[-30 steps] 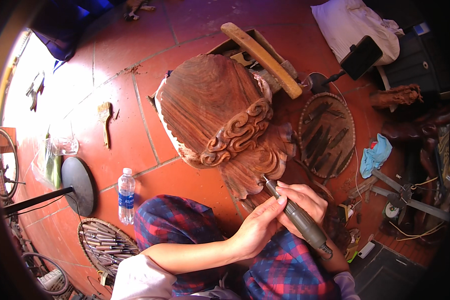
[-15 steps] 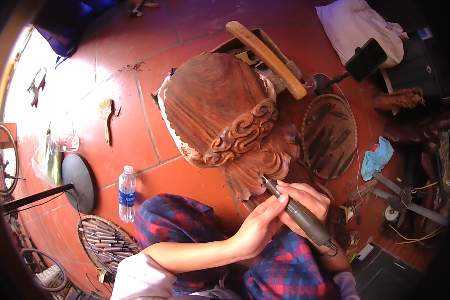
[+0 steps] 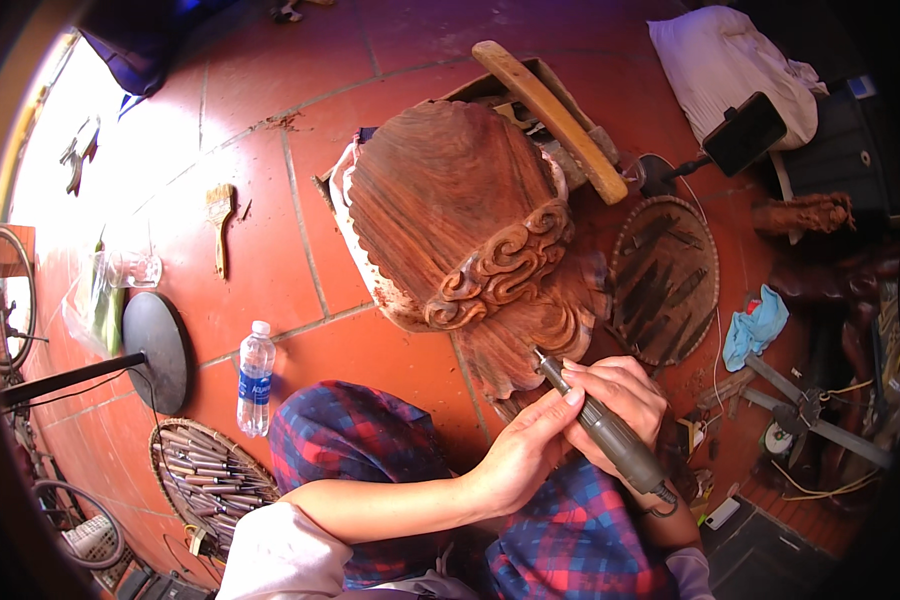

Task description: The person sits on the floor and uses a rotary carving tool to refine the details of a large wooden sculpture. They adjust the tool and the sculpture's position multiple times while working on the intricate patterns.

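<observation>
A dark grey rotary carving handpiece (image 3: 615, 440) is slanted across my lap, its thin metal tip pointing up and left. My right hand (image 3: 630, 400) wraps around it, with the fingers over the upper side. Against its left side presses the thumb of my left hand (image 3: 525, 455); the other left fingers are partly hidden underneath. The tip is at the near edge of a carved reddish-brown wooden piece (image 3: 440, 200), by its fluted, petal-like part. Whether it touches the wood I cannot tell. Raised scrolls cross the piece, and a smooth, scallop-edged panel lies beyond them.
Right of the carving lies a round tray (image 3: 660, 340) of dark tools. A wooden bar (image 3: 550, 120) crosses the box behind. To the left are a water bottle (image 3: 255, 380), a brush (image 3: 219, 235), a black stand base (image 3: 160, 350) and a basket of handled tools (image 3: 210, 480).
The view has shifted slightly, so the carving appears a little farther right. Both hands keep their hold on the handpiece, with its tip still near the carving's near edge.
</observation>
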The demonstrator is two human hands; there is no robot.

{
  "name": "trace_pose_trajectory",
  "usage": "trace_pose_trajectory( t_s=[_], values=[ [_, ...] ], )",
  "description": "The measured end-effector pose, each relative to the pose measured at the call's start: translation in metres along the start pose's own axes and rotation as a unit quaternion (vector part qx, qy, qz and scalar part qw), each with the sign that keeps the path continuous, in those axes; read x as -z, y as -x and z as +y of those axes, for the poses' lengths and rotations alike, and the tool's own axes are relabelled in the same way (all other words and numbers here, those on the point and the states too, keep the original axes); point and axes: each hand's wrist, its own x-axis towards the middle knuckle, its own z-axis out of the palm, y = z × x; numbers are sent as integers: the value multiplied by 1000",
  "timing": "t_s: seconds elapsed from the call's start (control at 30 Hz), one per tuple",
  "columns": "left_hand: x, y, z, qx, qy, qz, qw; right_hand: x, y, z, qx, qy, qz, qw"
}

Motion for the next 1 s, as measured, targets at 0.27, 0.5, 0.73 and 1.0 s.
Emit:
trace_pose_trajectory(
  t_s=[0.27,0.5,0.73,1.0],
  values=[
    [2,-1,8,-17,8,-27,999,-7,-8,1,6,-4,9,1000],
    [3,-2,13,-37,4,-22,999,-11,-15,1,14,-1,9,1000],
    [0,0,9,-1,-3,-10,1000,-6,-4,1,3,3,6,1000],
    [3,-2,-6,12,7,-31,999,7,2,-3,-11,4,-14,1000]
  ],
)
